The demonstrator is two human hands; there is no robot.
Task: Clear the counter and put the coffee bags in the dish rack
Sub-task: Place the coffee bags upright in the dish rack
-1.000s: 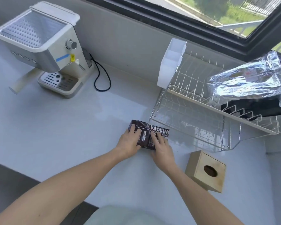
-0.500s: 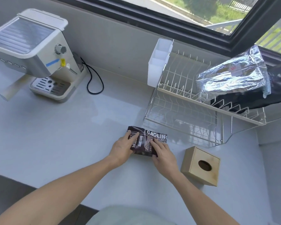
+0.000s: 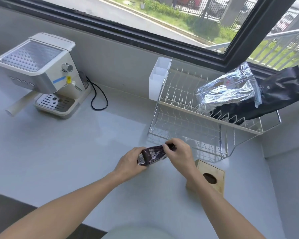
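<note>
While both hands gripped it just below centre frame, the dark coffee bag (image 3: pixel 154 155) was tilted off the counter (image 3: pixel 59 161), probably for carrying to the dish rack (image 3: pixel 205 121) at right. The left hand (image 3: pixel 131 162) clasped its lower end and the right hand (image 3: pixel 179 152) pinched its top. Two bags already lay on the rack's upper tier. Its white print and barcode label were too small to read.

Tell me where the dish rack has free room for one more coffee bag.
The upper tier's left half, between the white holder and the silver bag, is free. Its right half is crowded: silver bag and black bag. The lower tier looks free.
</note>
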